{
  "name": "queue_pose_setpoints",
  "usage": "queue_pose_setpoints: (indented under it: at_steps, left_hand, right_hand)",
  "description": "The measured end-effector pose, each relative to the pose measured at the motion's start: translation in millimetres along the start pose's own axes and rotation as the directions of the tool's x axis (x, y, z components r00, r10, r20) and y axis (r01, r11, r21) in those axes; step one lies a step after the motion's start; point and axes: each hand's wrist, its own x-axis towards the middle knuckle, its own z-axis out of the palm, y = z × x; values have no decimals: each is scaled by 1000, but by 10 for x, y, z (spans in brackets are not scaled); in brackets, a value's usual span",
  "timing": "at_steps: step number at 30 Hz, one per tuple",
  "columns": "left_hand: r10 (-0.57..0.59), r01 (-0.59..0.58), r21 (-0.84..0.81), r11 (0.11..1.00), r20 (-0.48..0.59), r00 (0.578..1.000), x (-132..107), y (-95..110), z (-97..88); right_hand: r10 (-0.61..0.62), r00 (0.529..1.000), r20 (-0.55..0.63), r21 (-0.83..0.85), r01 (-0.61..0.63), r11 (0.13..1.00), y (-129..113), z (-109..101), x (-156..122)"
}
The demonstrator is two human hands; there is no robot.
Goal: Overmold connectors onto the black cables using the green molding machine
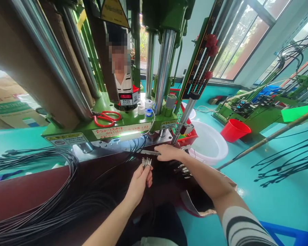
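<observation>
My left hand is closed round a small bunch of metal cable connectors, their tips pointing up toward the machine. My right hand rests palm down at the front edge of the green press machine, fingers pressed on a thin metal part at the mould plate. Black cables trail from the connectors down across the dark red bench to the left. Several more metal plugs hang just under my right forearm.
Red-handled scissors and tape rolls lie on the machine's green deck. Another person stands behind the machine. A white basin and red bucket sit on the teal floor at right, with loose black cables and other machines beyond.
</observation>
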Motion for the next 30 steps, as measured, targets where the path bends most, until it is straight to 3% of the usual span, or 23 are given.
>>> queue_pose_setpoints:
  at_steps: [4, 6, 7, 8, 10, 11, 13, 15, 20, 30]
  left_hand:
    - [39, -43, 53, 998, 68, 997, -58, -23, 17]
    - [31, -39, 80, 996, 90, 995, -87, -61, 35]
    - [13, -22, 89, 996, 104, 994, -101, -83, 50]
    - [-15, 3, 98, 995, 122, 992, -116, -106, 71]
    - [-88, 66, 135, 989, 166, 982, -144, -150, 122]
    - [-119, 91, 159, 983, 182, 976, -156, -171, 149]
    - [-152, 112, 205, 972, 192, 970, -167, -210, 192]
    - [-153, 112, 225, 968, 176, 972, -160, -247, 209]
    - [-174, 144, 202, 969, 142, 974, -115, -306, 174]
    - [-278, 256, 166, 952, 120, 953, -157, -226, 206]
  right_hand:
    - [64, 998, 16, 130, -65, 989, 88, 42, -549]
    - [159, 987, 29, 350, -159, 923, 61, 204, -808]
    - [217, 975, 45, 535, -207, 819, 21, 310, -914]
    - [265, 963, 57, 716, -224, 661, -35, 425, -998]
    - [329, 944, 30, 944, -134, 300, -172, 649, -1091]
    - [353, 936, -10, 984, -53, 170, -244, 747, -1101]
    - [402, 911, -94, 995, 104, -4, -364, 899, -1068]
    - [441, 885, -149, 973, 211, -96, -435, 994, -999]
    - [466, 856, -222, 941, 314, -128, -443, 1082, -898]
    - [444, 859, -254, 951, 307, -49, -431, 1074, -961]
